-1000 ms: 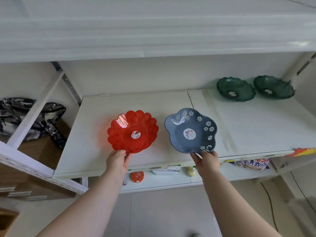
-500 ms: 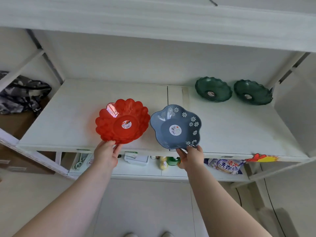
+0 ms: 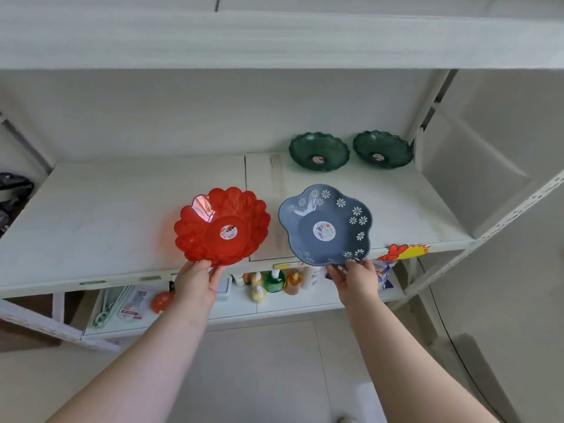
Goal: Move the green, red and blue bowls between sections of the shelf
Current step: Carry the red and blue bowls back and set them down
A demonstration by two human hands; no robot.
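Note:
My left hand (image 3: pixel 197 280) pinches the near rim of a red scalloped bowl (image 3: pixel 222 226), which is tilted toward me above the front of the white shelf board (image 3: pixel 100 221). A blue flower-shaped bowl (image 3: pixel 326 225) with white daisies is held by its near rim in my right hand (image 3: pixel 355 280), just right of the red one. Both bowls hang over the shelf's front edge. Two dark green bowls (image 3: pixel 319 152) (image 3: pixel 382 149) stand side by side at the back right of the same shelf.
The shelf above (image 3: pixel 274 41) overhangs close to the bowls. A white upright (image 3: pixel 500 221) bounds the right side. On the lower shelf stand several bottles (image 3: pixel 274 280), packets and a small red object (image 3: pixel 162 301). A dark bag (image 3: pixel 12 190) lies at far left.
The view has tilted down and pulled back. Both hands keep their grip, and the red and blue bowls have shifted right along the shelf front, staying side by side.

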